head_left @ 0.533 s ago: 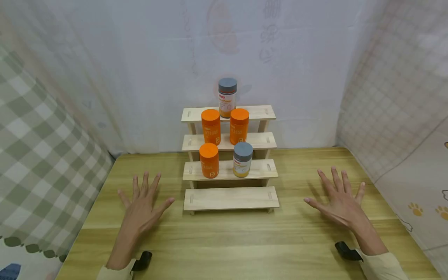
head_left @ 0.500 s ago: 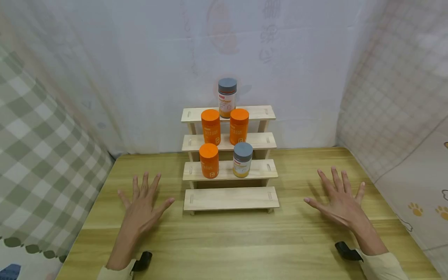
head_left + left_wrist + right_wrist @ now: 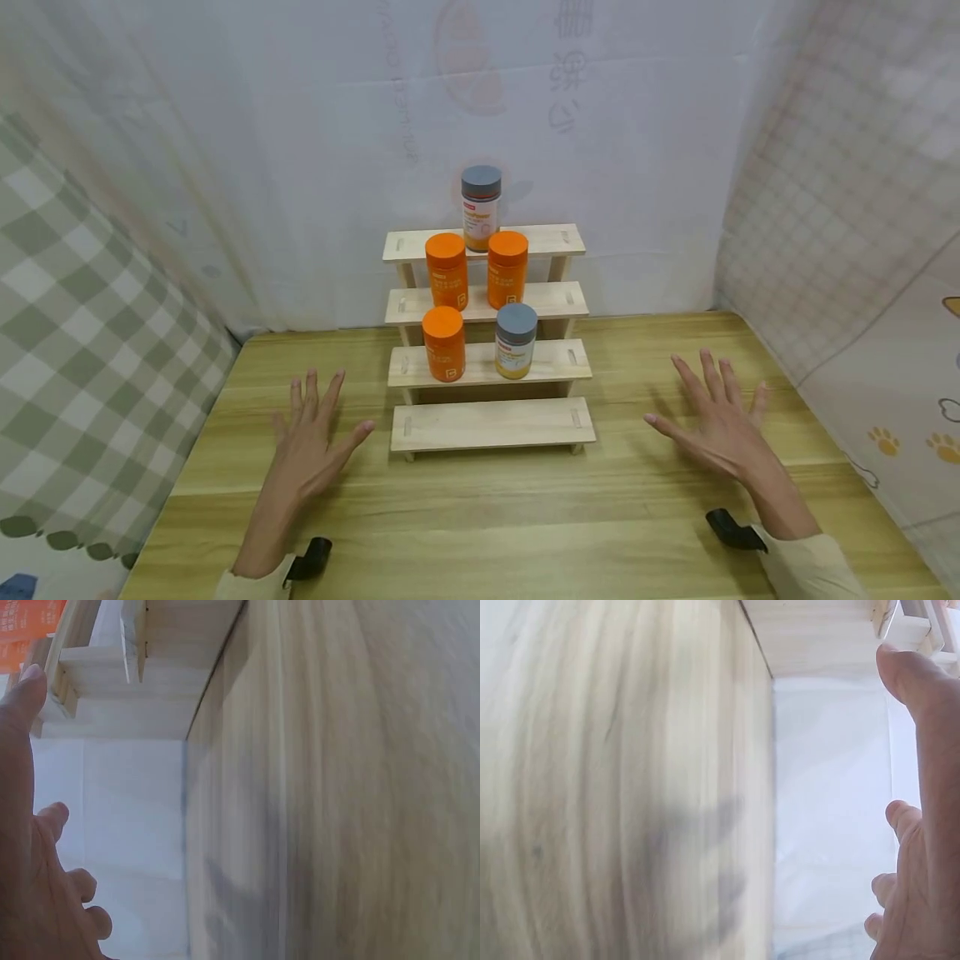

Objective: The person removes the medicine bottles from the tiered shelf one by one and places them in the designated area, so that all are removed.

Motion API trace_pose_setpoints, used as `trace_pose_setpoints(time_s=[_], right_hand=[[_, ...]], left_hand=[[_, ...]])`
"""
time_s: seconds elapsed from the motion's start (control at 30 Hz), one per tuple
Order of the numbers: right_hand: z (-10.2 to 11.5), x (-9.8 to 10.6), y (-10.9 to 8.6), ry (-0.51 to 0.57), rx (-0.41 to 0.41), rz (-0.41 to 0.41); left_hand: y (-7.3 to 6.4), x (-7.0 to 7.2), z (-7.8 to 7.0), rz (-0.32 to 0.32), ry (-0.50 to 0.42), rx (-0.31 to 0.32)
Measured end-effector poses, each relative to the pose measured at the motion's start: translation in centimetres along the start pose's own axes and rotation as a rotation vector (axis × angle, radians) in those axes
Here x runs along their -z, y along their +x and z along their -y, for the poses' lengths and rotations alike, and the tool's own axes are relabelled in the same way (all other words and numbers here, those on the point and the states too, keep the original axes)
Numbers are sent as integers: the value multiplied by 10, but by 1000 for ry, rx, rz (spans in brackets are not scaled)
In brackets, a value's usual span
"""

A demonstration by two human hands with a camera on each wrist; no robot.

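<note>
A stepped wooden rack [image 3: 492,423] stands mid-table, its lowest step bare. On its top step is a grey-lidded jar [image 3: 481,212]. One step down, an orange jar [image 3: 447,277] and a second orange jar [image 3: 507,273] stand side by side. Below them are a third orange jar [image 3: 445,348] and another grey-lidded jar [image 3: 515,343]. My left hand [image 3: 303,457] is left of the rack, fingers extended and thumb spread, holding nothing. To the rack's right, my right hand [image 3: 726,437] is likewise spread. Both wrist views show the hands raised off the tabletop, casting shadows.
The wood-grain table [image 3: 480,525] runs back to a white curtain [image 3: 322,208]. A green-checked cloth [image 3: 97,358] hangs at the left, and a pale patterned cloth [image 3: 862,333] borders the right edge. Black wrist mounts sit at both cuffs.
The head view has shifted a little, so the rack appears slightly further left. My right hand has moved slightly up and left in view. My left little finger has drawn nearer its neighbours.
</note>
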State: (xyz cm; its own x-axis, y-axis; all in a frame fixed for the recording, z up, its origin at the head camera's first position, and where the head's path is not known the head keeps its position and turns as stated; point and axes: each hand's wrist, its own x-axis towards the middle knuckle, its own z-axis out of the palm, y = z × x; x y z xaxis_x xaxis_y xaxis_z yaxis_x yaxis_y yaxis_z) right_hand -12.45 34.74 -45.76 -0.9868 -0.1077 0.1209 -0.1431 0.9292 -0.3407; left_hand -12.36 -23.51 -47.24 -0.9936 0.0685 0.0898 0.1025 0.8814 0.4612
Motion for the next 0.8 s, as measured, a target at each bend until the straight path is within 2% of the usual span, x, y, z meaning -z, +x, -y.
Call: trace_pose_setpoints(time_s=[0.37,0.8], right_hand=[[20,3,8,47,45,-46],[35,5,12,109,60,-64]], left_hand=[[10,-7,-14,49,-212,-19],[8,-22,-25,106,-462,1]])
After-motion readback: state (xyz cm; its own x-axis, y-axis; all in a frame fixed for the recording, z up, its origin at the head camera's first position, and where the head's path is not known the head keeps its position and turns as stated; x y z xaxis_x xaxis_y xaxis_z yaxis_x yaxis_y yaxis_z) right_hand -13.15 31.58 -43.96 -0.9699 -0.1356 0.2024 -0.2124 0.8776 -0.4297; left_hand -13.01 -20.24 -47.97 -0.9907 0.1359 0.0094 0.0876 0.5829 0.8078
